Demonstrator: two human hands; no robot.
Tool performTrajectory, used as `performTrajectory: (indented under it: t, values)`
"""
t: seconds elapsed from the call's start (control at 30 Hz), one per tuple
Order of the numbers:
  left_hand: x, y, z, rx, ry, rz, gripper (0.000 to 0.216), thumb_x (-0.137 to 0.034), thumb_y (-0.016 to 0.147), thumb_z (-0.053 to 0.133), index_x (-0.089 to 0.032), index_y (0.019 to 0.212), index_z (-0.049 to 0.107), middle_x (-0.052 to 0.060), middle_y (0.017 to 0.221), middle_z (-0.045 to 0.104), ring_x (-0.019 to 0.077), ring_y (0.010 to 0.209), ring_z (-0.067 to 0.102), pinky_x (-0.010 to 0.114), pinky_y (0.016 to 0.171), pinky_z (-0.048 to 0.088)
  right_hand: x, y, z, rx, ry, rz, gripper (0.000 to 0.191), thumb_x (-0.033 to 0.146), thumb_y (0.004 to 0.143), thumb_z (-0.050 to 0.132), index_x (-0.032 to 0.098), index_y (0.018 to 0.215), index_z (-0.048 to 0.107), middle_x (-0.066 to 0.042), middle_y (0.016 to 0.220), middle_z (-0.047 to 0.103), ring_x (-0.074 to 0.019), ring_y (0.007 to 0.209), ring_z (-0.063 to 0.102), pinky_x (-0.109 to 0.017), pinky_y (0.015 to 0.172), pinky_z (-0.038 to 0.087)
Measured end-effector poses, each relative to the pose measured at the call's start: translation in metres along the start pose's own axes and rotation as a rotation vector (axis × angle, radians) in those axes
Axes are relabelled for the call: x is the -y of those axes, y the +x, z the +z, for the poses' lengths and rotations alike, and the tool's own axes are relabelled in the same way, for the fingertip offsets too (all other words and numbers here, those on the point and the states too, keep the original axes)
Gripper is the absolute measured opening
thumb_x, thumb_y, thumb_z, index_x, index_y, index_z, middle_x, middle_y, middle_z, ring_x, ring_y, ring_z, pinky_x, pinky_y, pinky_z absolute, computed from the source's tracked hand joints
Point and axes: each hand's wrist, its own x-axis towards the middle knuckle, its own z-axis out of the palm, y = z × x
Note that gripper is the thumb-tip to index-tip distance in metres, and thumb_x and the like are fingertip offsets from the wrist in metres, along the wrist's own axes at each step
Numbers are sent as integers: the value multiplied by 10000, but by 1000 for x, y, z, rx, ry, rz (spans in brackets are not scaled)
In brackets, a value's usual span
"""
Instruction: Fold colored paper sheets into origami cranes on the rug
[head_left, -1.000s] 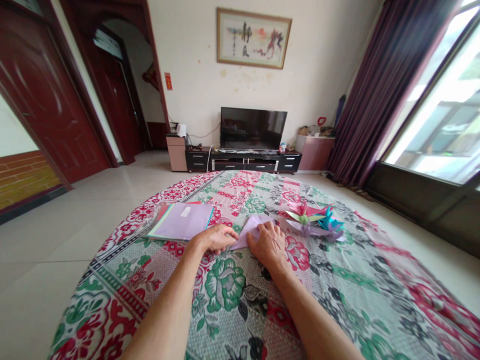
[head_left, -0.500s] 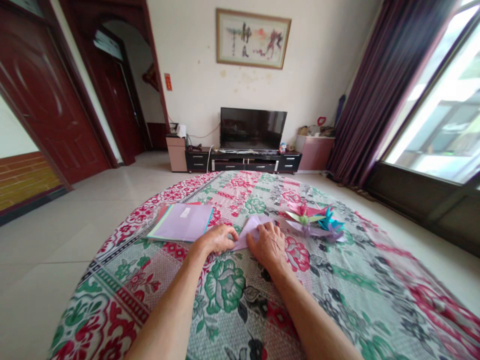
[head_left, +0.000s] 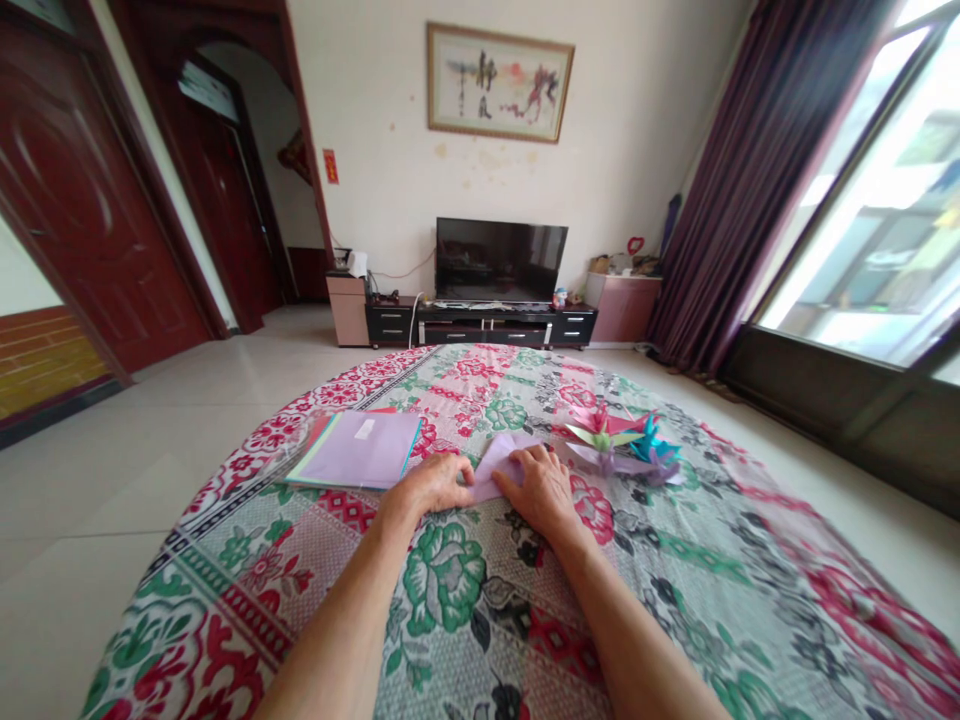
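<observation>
A light purple sheet of origami paper (head_left: 496,460), folded, lies on the patterned tablecloth between my two hands. My left hand (head_left: 439,482) has thumb and fingertips closed at the paper's left corner. Over the paper's right part rests my right hand (head_left: 541,488), its fingers bent and close together, pressing and holding it down; the palm hides that side. Left of my left hand is a stack of coloured paper (head_left: 360,450), purple on top, with a small white label. Several folded paper cranes (head_left: 606,440) in pink, green, blue and purple sit to the right.
The round table is covered by a floral tablecloth (head_left: 450,580). Beyond its far edge stand a television (head_left: 501,260) and a low black cabinet (head_left: 480,328). A dark purple curtain (head_left: 742,180) hangs by the window at right; red doors (head_left: 97,200) are at left.
The view has shifted slightly, moving the scene a little to the left. Both hands stay at the purple paper; the left fingertips have moved slightly at its corner.
</observation>
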Motion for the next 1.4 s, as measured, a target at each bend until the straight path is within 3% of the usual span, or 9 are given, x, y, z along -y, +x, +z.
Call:
performTrajectory:
  t: [0.2, 0.4, 0.63, 0.87, 1.03, 1.4]
  values:
    - [0, 1, 1, 16, -3, -7, 317, -320, 610, 621, -238, 915, 654, -9, 731, 647, 149, 693, 578, 208, 577, 369, -23, 6, 0, -16, 49, 42, 529, 575, 724, 565, 213, 1109, 572, -87, 1096, 554, -250, 1001, 489, -353, 831, 336]
    - [-3, -1, 0, 9, 19, 6, 323, -288, 611, 609, -250, 929, 656, -4, 748, 654, 161, 716, 588, 214, 593, 374, -19, 7, -2, -4, 52, 69, 548, 559, 708, 589, 207, 1127, 559, -95, 1081, 553, -254, 1005, 490, -363, 839, 344]
    - [-4, 0, 1, 9, 21, 67, 389, -232, 617, 571, -276, 996, 648, -2, 754, 663, 174, 733, 605, 219, 592, 380, -20, 5, -3, 0, 61, 4, 614, 510, 726, 598, 307, 1277, 417, -72, 1192, 498, -254, 1031, 477, -379, 832, 344]
    - [-4, 0, 0, 33, -6, 101, 557, -199, 623, 546, -293, 1171, 592, 0, 894, 693, 180, 840, 611, 215, 666, 404, -21, 4, -3, 17, 42, -10, 531, 518, 751, 570, 314, 1232, 477, -64, 1175, 517, -251, 1019, 475, -370, 832, 333]
    - [-4, -1, -1, 49, -17, 101, 542, -230, 637, 536, -286, 1172, 601, 4, 904, 699, 185, 842, 608, 218, 665, 411, -21, 6, -4, 48, 21, -8, 425, 543, 758, 548, 301, 1105, 588, -58, 1167, 523, -246, 1022, 469, -364, 832, 327]
    - [0, 1, 2, 66, -39, 116, 540, -247, 651, 532, -288, 1187, 588, 7, 918, 698, 173, 796, 612, 213, 662, 415, -23, 9, -3, 51, 42, 9, 468, 553, 736, 570, 263, 1102, 600, -70, 1164, 531, -245, 1027, 471, -363, 855, 320]
